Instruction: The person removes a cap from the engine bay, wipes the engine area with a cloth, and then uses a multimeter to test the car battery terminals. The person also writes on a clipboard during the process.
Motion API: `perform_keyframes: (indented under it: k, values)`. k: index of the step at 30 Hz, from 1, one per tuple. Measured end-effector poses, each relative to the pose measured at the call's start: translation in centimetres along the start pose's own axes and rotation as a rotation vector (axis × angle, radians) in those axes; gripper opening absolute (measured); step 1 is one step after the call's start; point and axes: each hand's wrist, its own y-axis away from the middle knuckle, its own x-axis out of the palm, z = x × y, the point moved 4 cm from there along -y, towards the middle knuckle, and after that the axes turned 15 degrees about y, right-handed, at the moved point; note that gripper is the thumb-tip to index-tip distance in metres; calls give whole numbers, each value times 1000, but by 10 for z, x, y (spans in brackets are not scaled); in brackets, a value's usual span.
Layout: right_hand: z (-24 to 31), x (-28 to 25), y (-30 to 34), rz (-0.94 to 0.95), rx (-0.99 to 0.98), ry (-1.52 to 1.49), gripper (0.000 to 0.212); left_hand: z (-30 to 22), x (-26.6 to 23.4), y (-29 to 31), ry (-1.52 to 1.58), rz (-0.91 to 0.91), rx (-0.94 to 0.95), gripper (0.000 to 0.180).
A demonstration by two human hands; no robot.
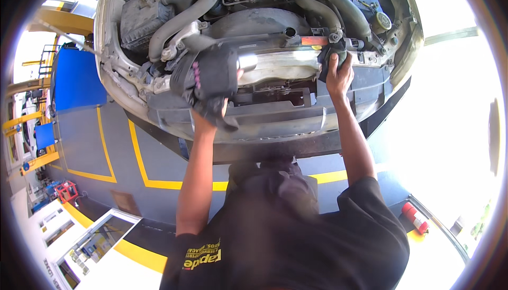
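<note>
My left hand [205, 122] is closed around a bulky black power tool [211, 73] with pink marks on its side and a silver nose pointing right. The tool is blurred and hides most of my fingers; its exact kind is unclear. It is held over the left front of an open engine bay. On the right, my right hand [339, 76] is closed on a dark, crumpled-looking piece [329, 57] by the front crossmember [288, 66]. I cannot make out whether that piece is cloth or a part. A grey hose [320, 7] ends just above it.
The car's front bumper [296, 121] lies between me and the engine. An air filter box [144, 20] sits at the far left and a round-capped reservoir [381, 22] at the far right. A red fire extinguisher [415, 217] stands at the lower right; yellow lines mark the grey floor.
</note>
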Motion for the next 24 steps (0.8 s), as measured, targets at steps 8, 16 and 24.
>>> perform_keyframes:
  k: [8, 16, 24]
  values:
    - [-32, 21, 30, -25, 5, 52, 59, 128, 136, -31, 598, 42, -288, 34]
    - [-37, 27, 31, -53, -143, 41, 72, 143, 175, -47, 184, 165, -130, 34]
    - [-43, 31, 37, -47, -231, 63, 80, 143, 181, -67, 106, 276, -212, 53]
